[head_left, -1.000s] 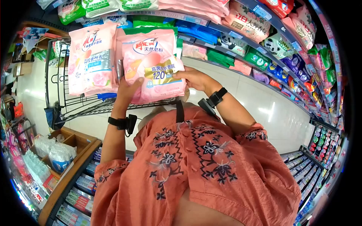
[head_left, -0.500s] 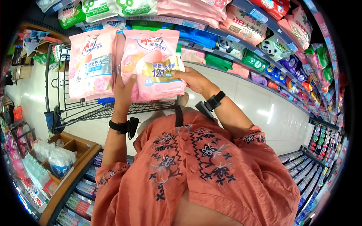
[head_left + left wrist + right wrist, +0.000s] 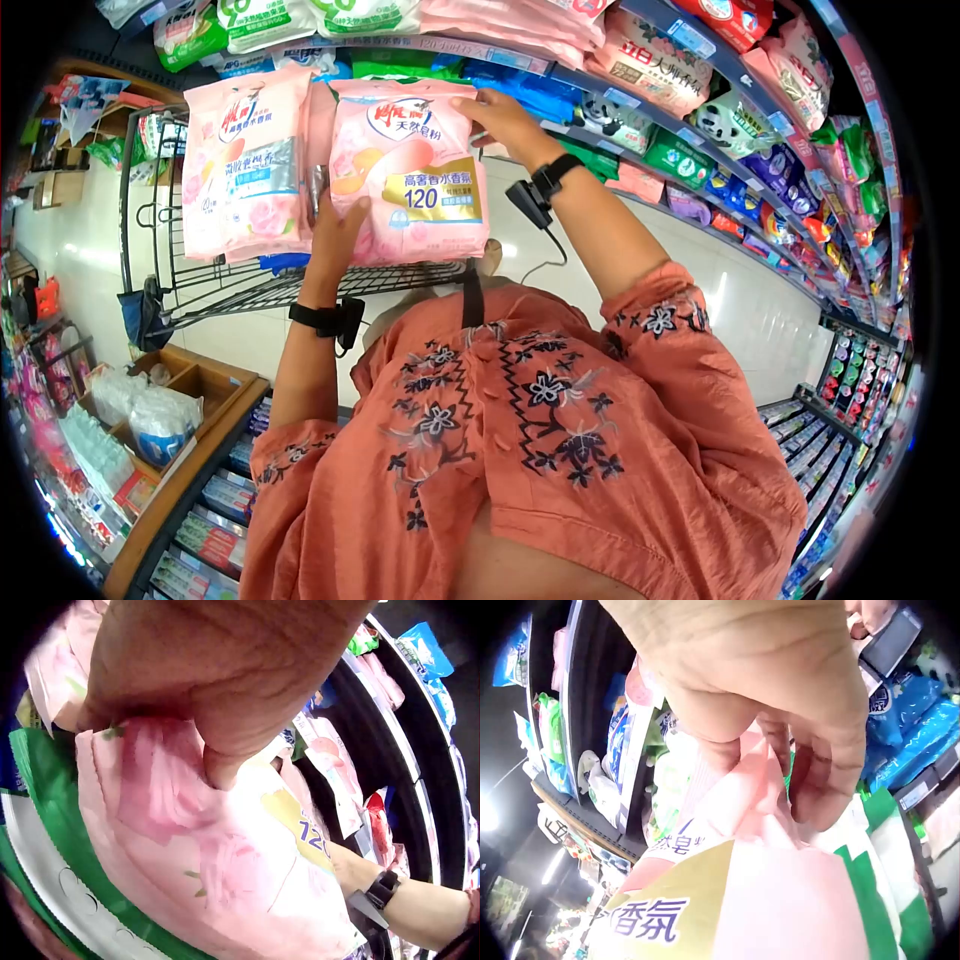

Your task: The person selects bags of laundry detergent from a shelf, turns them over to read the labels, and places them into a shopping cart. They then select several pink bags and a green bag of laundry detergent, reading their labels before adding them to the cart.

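A pink bag with a gold "120" label (image 3: 410, 160) is held upright in front of the body. The left hand (image 3: 337, 232) grips its lower left side, thumb on the front; in the left wrist view that thumb presses into the pink plastic (image 3: 172, 787). At the bag's top right corner, the right hand (image 3: 500, 118) pinches the edge, and the right wrist view shows its fingers (image 3: 821, 772) bunching the pink film. Another pink bag (image 3: 245, 170) stands just left of the left hand. Green-and-white packaging (image 3: 67, 855) lies behind the held bag.
A black wire cart (image 3: 150, 215) stands under and beside the bags. Shelves of bagged detergent (image 3: 650, 60) curve across the top and right. A wooden bin (image 3: 200, 385) with plastic-wrapped goods is at lower left, with tiled floor (image 3: 640, 220) between.
The right hand has moved from the held bag's right side up to its top right corner, uncovering the gold label. The left hand keeps its grip, and the bag has shifted slightly.
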{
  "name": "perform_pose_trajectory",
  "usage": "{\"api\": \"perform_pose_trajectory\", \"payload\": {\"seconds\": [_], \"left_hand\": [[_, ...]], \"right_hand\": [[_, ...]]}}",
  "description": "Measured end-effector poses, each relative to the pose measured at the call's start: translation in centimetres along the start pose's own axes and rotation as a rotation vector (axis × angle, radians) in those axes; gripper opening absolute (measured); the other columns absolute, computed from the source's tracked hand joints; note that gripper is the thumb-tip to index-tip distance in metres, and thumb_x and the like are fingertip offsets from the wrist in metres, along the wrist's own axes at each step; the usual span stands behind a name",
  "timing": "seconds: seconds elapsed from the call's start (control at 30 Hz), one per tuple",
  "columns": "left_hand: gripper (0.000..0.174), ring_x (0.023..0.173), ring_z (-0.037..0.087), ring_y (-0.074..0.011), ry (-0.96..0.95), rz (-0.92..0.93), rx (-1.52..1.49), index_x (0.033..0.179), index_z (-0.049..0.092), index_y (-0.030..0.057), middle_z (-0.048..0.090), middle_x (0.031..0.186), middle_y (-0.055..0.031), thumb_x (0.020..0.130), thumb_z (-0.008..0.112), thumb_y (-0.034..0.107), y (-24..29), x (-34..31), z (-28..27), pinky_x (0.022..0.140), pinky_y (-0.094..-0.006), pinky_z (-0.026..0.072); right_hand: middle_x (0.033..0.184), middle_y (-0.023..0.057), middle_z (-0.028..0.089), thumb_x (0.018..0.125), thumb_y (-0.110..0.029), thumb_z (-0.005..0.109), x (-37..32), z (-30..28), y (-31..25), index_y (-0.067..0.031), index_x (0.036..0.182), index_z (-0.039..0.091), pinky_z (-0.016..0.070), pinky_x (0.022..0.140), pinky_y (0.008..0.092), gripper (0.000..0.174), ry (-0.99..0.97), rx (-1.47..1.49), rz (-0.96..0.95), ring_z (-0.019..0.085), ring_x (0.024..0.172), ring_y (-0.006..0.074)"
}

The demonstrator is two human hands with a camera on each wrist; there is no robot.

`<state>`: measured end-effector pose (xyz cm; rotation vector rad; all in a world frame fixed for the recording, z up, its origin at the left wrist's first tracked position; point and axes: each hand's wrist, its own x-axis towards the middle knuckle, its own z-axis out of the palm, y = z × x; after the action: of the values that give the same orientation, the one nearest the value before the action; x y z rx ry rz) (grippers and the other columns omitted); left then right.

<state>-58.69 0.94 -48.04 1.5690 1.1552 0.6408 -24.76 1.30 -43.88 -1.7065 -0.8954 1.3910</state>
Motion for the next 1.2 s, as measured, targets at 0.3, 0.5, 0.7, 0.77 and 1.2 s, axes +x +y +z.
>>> {"api": "perform_pose_trajectory", "payload": {"seconds": [0.3,0.5,0.7,0.77,1.2], "left_hand": [[0.062,0.117,0.058,-0.0272,0.024,-0.016,0.042,0.137,0.041,-0.0133,0.06,0.128,-0.0234,0.095,0.067,0.024,2.1,-0.5,0.4,0.102,-0.0366,0.0443],[0.056,0.111,0.06,-0.0253,-0.013,-0.026,-0.044,0.133,0.046,-0.0123,0.064,0.122,-0.0209,0.095,0.067,0.024,2.5,0.0,0.3,0.097,-0.0363,0.0473],[0.074,0.109,0.061,-0.0266,0.105,-0.048,0.074,0.132,0.046,-0.0156,0.063,0.118,-0.0242,0.09,0.074,0.038,2.4,1.6,1.2,0.093,-0.0371,0.049],[0.076,0.109,0.061,-0.0265,0.085,-0.054,0.015,0.132,0.045,-0.016,0.063,0.119,-0.0245,0.09,0.074,0.04,4.4,1.7,1.1,0.093,-0.0364,0.0491],[0.059,0.126,0.056,-0.0228,-0.227,-0.185,-0.952,0.145,0.042,0.0003,0.054,0.141,-0.0118,0.11,0.032,0.046,9.6,-0.1,1.7,0.106,-0.035,0.0456]], "right_hand": [[0.085,0.0109,0.07,0.093,-0.029,0.066,5.6,0.5,1.3,0.0012,0.098,0.068,0.0557,0.065,0.0346,0.031,0.216,-0.009,-0.115,0.066,0.069,0.019],[0.099,0.0056,0.065,0.096,-0.051,0.059,1.7,-1.5,0.2,-0.005,0.112,0.065,0.0559,0.078,0.0387,0.049,-0.058,0.202,0.063,0.063,0.087,0.0186],[0.114,0.0116,0.066,0.095,-0.064,0.054,-5.6,-0.3,2.6,-0.0056,0.126,0.059,0.0578,0.08,0.0412,0.066,-0.252,0.21,0.301,0.066,0.095,0.0234],[0.118,0.0121,0.065,0.096,-0.059,0.056,-6.2,0.4,2.6,-0.0041,0.131,0.057,0.056,0.084,0.0395,0.065,-0.234,0.253,0.26,0.065,0.099,0.0235],[0.101,0.008,0.067,0.096,-0.031,0.064,-8.3,5.5,-10.5,0.0043,0.117,0.061,0.054,0.075,0.0288,0.041,-0.167,0.253,-0.239,0.065,0.087,0.0131]]}}
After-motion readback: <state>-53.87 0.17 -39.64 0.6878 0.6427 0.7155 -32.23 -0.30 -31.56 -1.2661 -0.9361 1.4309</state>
